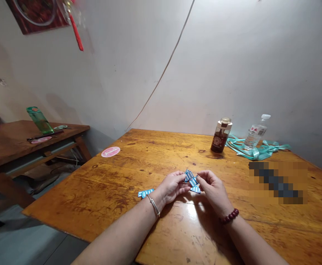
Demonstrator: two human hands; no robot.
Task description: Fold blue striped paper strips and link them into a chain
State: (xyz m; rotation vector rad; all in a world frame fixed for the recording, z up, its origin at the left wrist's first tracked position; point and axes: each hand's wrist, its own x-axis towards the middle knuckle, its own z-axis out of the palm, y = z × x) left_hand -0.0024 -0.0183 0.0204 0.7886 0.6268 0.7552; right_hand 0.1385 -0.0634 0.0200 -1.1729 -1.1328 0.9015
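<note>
Bare forearms come in from the bottom edge and converge toward the middle of the table (102, 187), a metal bangle (153, 205) on the left wrist and dark red beads (230, 216) on the right. The left hand (174, 187) is turned partly palm-up, its thumb and fingers pinching blue-and-white pieces (188, 176); its lower fingers are curled loosely. The right hand (210, 186) faces it, back outward, thumb and forefinger pinching the pieces' lower right part. The pieces sit between both hands, above the table; their overlapping spread runs from upper left to lower right. Just below is another piece (195, 189); whether it is held or lies on the table, I cannot tell. A striped strip (146, 193) lies beside the left wrist, its long axis nearly sideways, right end slightly farther away.
</note>
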